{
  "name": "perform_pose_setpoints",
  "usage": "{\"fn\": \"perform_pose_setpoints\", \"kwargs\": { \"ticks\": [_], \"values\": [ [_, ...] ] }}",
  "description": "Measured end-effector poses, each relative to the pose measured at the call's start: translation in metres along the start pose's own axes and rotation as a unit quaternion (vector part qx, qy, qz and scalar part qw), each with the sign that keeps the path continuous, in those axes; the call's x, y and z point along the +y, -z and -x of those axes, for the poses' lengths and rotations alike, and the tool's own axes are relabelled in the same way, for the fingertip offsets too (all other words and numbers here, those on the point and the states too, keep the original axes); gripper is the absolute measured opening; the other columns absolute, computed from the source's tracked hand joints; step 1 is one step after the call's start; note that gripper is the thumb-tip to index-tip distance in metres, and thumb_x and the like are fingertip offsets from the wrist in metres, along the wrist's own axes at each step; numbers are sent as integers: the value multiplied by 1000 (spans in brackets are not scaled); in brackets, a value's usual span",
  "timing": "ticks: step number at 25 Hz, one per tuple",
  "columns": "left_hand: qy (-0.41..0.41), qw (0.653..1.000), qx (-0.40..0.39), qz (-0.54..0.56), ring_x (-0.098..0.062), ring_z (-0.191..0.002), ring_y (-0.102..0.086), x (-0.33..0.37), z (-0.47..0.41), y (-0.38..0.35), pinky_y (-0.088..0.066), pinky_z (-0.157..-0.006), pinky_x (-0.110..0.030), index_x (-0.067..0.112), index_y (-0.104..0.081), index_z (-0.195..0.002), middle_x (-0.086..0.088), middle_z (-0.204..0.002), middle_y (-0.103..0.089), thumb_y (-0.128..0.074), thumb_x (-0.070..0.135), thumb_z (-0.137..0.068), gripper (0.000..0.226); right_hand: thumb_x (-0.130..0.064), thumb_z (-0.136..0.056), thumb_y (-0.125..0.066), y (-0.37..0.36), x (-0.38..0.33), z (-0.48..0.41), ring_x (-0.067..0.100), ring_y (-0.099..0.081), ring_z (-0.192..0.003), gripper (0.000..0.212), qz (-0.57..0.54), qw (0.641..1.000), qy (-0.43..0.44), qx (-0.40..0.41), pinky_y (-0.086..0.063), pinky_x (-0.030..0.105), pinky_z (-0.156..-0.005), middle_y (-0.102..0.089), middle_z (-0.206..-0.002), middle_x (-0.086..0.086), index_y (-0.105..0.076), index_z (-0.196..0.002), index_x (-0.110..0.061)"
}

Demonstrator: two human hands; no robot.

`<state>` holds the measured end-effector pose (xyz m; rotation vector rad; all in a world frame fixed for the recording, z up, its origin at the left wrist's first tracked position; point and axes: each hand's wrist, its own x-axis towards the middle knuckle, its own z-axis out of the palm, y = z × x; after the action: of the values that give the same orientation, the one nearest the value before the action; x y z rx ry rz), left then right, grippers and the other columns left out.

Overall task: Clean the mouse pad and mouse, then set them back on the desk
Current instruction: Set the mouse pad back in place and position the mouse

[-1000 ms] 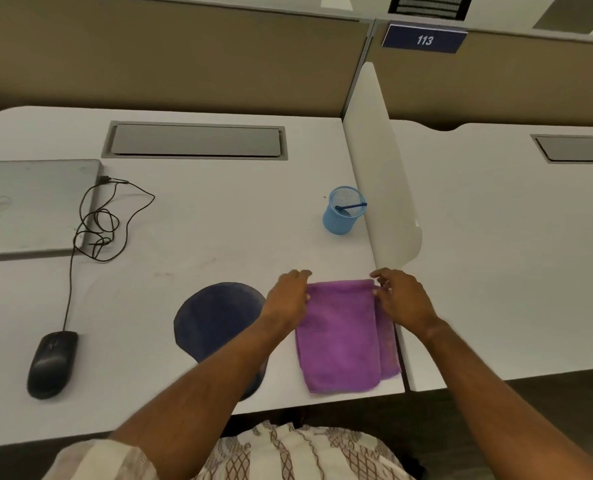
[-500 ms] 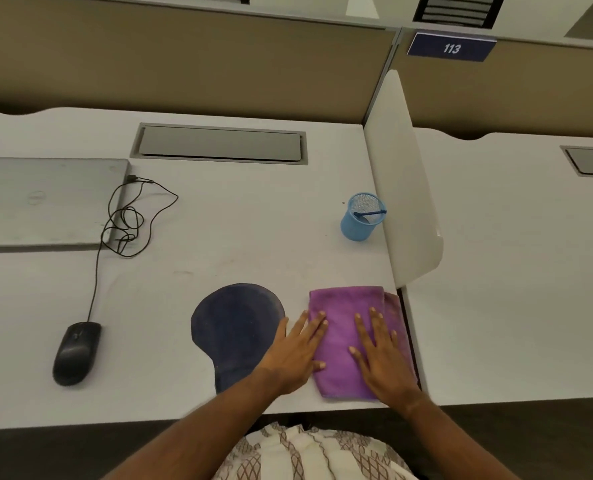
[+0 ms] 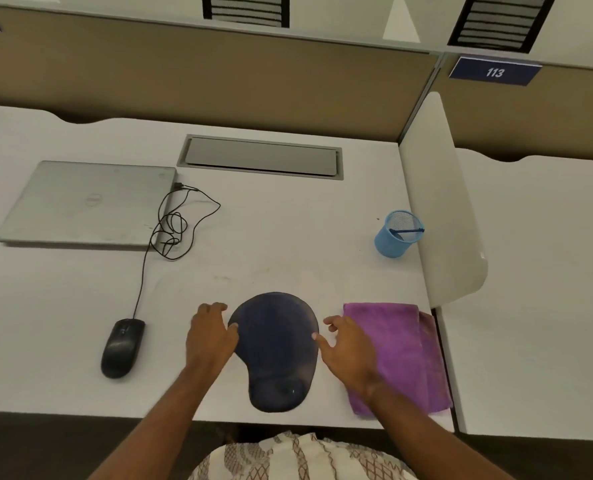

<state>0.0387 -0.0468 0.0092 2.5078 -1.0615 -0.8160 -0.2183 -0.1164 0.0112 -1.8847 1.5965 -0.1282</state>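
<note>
A dark blue mouse pad [image 3: 276, 344] with a wrist rest lies flat near the front edge of the white desk [image 3: 288, 244]. My left hand [image 3: 210, 336] rests at its left edge, thumb touching the rim. My right hand [image 3: 348, 349] sits at its right edge, fingers spread, a fingertip touching the pad. Neither hand holds anything. A folded purple cloth [image 3: 400, 355] lies just right of the pad, partly under my right wrist. The black wired mouse [image 3: 122, 347] sits on the desk to the left, apart from both hands.
A closed silver laptop [image 3: 87, 202] lies at the back left, the mouse cable [image 3: 174, 226] coiled beside it. A blue mesh pen cup [image 3: 397, 233] stands by the white divider panel [image 3: 444, 202]. A grey cable hatch [image 3: 260, 155] is set into the desk at the back.
Both hands have left the purple cloth and moved left to the two sides of the mouse pad. The cloth stays folded on the desk.
</note>
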Motion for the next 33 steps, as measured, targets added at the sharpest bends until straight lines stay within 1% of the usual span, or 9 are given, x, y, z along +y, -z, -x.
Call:
{"fn": "perform_pose_setpoints", "kwargs": {
  "ticks": [3, 7, 11, 15, 19, 23, 25, 27, 33],
  "values": [
    [66, 996, -63, 10, -31, -129, -57, -17, -8, 2, -48, -107, -40, 10, -55, -141, -13, -144, -55, -72, 34, -95, 55, -60, -89, -57, -16, -24, -14, 21, -60, -117, 62, 8, 998, -46, -29, -53, 30, -93, -57, -136, -1, -46, -139, -25],
    [74, 992, -67, 71, -29, -125, -61, -16, -9, 4, -49, -105, -37, 8, -57, -139, -12, -140, -61, -74, 31, -94, 53, -57, -86, -63, -28, -32, -25, 23, -62, -113, 63, 29, 997, -74, -12, -56, 29, -88, -58, -132, 2, -49, -135, -19],
    [102, 982, -95, 131, -29, -123, -62, -10, -10, 8, -50, -101, -34, 7, -56, -138, -12, -137, -63, -78, 26, -91, 55, -51, -81, -73, -35, -36, -27, 19, -66, -93, 53, -26, 995, -99, 10, -60, 28, -77, -67, -111, -1, -56, -119, -20],
    [129, 971, -111, 165, -31, -126, -61, -11, -17, 13, -51, -103, -37, 8, -57, -138, -12, -141, -61, -81, 24, -88, 58, -41, -78, -79, -40, -41, -27, 20, -66, -90, 50, -86, 988, -130, 21, -57, 23, -71, -66, -103, -2, -54, -116, -20],
    [156, 958, -99, 220, -30, -116, -66, -17, -20, 11, -52, -103, -40, 8, -65, -129, -11, -131, -67, -82, 19, -87, 46, -24, -89, -71, -41, -41, -32, 21, -66, -88, 21, -153, 973, -172, 32, -58, 26, -74, -68, -96, 0, -62, -107, -17],
    [126, 964, -86, 218, -20, -93, -66, -18, -17, 9, -58, -96, -35, 15, -68, -107, -6, -111, -72, -77, 13, -91, 18, -26, -97, -58, -34, -41, -30, 16, -64, -83, 9, -127, 983, -126, 27, -46, 13, -61, -65, -94, -2, -57, -105, -22],
    [97, 971, -93, 197, -19, -90, -64, -18, -15, 8, -58, -84, -27, 16, -65, -110, -3, -109, -70, -75, 14, -93, 20, -30, -98, -56, -32, -38, -26, 14, -63, -81, 11, -113, 988, -103, 8, -47, 12, -59, -64, -95, -4, -52, -108, -25],
    [76, 975, -101, 181, -17, -89, -63, -19, -13, 6, -54, -72, -18, 19, -63, -111, -1, -108, -67, -76, 16, -93, 23, -32, -97, -58, -32, -30, -27, 14, -65, -82, 14, -119, 989, -93, 6, -55, 18, -66, -68, -99, -2, -53, -109, -27],
    [58, 974, -75, 204, -18, -85, -68, 1, -38, 20, -62, -77, -30, 17, -67, -109, 0, -100, -68, -80, 11, -89, 25, -30, -90, -69, -13, -35, -54, 15, -67, -86, 22, -182, 978, -98, 30, -54, 17, -65, -69, -99, -4, -62, -108, -20]
  ]
}}
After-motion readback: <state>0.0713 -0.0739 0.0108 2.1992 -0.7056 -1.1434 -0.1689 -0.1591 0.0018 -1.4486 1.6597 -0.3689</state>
